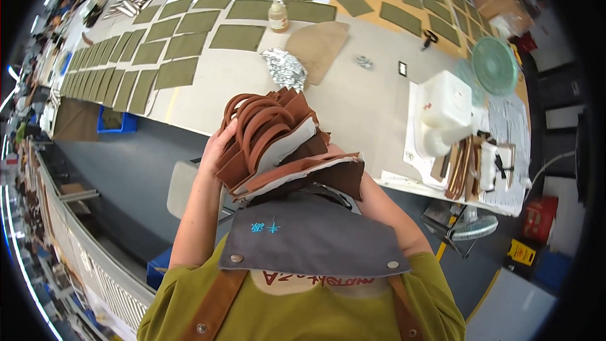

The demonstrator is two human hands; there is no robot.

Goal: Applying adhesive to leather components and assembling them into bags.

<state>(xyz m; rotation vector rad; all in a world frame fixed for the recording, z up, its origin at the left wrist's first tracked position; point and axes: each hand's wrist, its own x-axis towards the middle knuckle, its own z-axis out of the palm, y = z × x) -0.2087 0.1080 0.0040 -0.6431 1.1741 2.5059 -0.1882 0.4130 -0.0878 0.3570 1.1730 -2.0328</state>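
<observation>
brown leather strap bundle [278,142] held chest-high above grey apron bib [312,233], off the table [366,107] | left hand [218,145] clasps bundle's left edge | right hand hidden under stack, grip unclear | advice: support underneath, keep loops squared so layers don't slide

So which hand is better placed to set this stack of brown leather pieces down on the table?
Left, probably. The left hand grips the stack of brown leather pieces on its outer side, in plain view. The right hand is hidden beneath the stack. The table lies just beyond.
</observation>
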